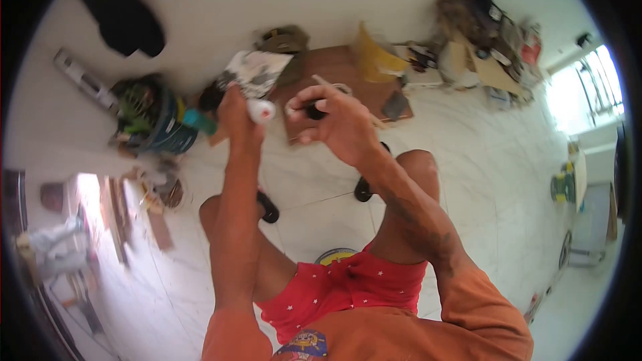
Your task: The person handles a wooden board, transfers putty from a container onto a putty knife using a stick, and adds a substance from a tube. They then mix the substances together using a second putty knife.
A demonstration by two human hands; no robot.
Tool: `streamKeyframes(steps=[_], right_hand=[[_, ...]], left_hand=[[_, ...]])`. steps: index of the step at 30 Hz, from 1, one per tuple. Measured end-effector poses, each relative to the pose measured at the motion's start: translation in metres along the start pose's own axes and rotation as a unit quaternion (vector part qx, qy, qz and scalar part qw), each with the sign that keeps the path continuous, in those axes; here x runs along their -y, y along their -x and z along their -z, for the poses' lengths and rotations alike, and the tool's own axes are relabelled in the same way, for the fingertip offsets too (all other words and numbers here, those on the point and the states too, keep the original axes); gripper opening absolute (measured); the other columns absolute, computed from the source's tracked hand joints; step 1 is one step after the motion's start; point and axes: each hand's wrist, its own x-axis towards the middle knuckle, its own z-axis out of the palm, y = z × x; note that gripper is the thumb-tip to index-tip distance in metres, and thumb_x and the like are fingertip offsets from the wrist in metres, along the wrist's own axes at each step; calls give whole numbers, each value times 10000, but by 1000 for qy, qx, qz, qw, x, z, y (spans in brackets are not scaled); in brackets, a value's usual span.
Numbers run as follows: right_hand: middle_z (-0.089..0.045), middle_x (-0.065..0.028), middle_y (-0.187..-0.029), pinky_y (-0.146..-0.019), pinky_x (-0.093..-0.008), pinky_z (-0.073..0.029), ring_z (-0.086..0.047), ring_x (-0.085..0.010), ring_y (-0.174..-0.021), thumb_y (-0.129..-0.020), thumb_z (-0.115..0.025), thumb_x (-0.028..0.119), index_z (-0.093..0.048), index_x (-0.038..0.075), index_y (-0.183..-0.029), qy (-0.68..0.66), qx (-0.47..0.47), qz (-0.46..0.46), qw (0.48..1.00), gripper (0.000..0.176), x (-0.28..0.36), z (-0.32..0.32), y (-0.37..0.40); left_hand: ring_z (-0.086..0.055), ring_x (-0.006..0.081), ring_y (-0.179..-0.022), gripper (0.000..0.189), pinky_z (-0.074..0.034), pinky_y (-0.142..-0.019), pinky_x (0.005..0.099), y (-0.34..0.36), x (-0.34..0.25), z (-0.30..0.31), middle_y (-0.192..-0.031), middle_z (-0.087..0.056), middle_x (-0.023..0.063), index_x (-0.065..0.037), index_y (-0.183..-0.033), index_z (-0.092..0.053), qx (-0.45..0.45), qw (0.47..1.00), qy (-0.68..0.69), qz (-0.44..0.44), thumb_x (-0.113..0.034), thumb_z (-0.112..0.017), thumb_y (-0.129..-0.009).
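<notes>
My left hand [239, 112] is wrapped round a white tube-like object [261, 111] with a red spot on its near end. To its right, my right hand [336, 120] is raised with bent fingers round a small dark object [314, 111], too blurred to name. A thin light stick [324, 82] shows by the right fingers; whether it is held is unclear. The two hands are apart. Behind them lies a brown board [321, 63] on the floor, and a crumpled silvery sheet [257, 72] is just beyond my left hand.
A dark bucket [170, 135] of tools stands at the left, with a level [87, 82] leaning out. A yellow bag [378, 60] sits on the board's right part. Cardboard and bags [481, 47] are piled at the upper right. A round lid [336, 255] shows between my legs.
</notes>
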Motion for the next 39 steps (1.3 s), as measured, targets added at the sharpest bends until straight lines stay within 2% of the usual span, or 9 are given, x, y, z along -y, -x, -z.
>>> streamKeyframes(steps=[2,4,8,16,19,23,29,34,39], right_hand=[[-611,-109,-964,-637,-381,-516,-594,-195,-824,-883,-587,152,-551,-17,-1164,182,-13,27,983,331,-9,-11,-2],[-607,-91,-923,-632,-345,-498,-569,-170,-771,-874,-648,179,-537,-32,-1183,454,-25,92,886,390,-17,-23,5],[-567,-81,-846,-619,-284,-477,-534,-147,-664,-813,-795,234,-554,-7,-1175,505,-58,223,832,497,-45,-42,9],[-545,-113,-929,-660,-327,-473,-561,-213,-783,-859,-738,156,-590,8,-1061,543,-76,343,763,291,-38,-35,-9],[-559,-99,-930,-669,-328,-474,-565,-192,-808,-889,-688,119,-565,-7,-1059,509,-91,284,807,245,-21,-18,-1],[-606,-134,-983,-788,-408,-558,-646,-247,-869,-938,-612,171,-519,-38,-1084,159,-121,120,972,272,16,-7,13],[-613,-234,-1060,-869,-507,-578,-664,-342,-968,-954,-556,164,-504,-146,-1116,185,-94,56,977,354,50,19,24],[-637,-101,-1040,-837,-344,-557,-641,-171,-931,-965,-618,264,-605,-29,-1213,334,-112,10,936,384,56,38,38],[-635,-95,-944,-783,-343,-516,-627,-175,-881,-966,-602,300,-570,-58,-1246,312,-76,-63,945,456,63,26,43]], left_hand=[[-698,284,-880,317,-605,-754,426,10,-11,-20,-1072,-661,173,96,-1128,-574,8,1000,16,11,-150,-433,-986],[-698,285,-860,336,-599,-752,402,15,-12,-25,-1045,-665,175,101,-1120,-570,1,1000,17,4,-172,-422,-991],[-676,248,-779,376,-554,-706,344,15,-7,-23,-972,-675,151,104,-1051,-593,-21,1000,-22,-3,-228,-425,-1002],[-551,139,-721,383,-454,-653,296,21,-2,-24,-831,-615,55,26,-944,-603,-46,995,-79,-43,-318,-447,-1009],[-572,121,-732,332,-462,-632,277,20,-16,-26,-877,-615,36,-7,-973,-587,-39,999,-22,-27,-312,-460,-1011],[-623,117,-790,320,-506,-662,270,16,-44,-12,-973,-642,37,-6,-1066,-601,-20,997,-80,2,-289,-461,-1018],[-673,156,-873,312,-554,-739,288,29,-67,3,-1031,-667,67,17,-1166,-603,56,992,-84,80,-229,-531,-988],[-671,126,-845,342,-549,-741,262,41,-65,3,-1006,-684,57,24,-1147,-628,116,964,-190,142,-268,-552,-986],[-619,66,-795,366,-509,-711,224,54,-60,-8,-958,-683,34,32,-1132,-640,156,944,-250,147,-293,-546,-993]])
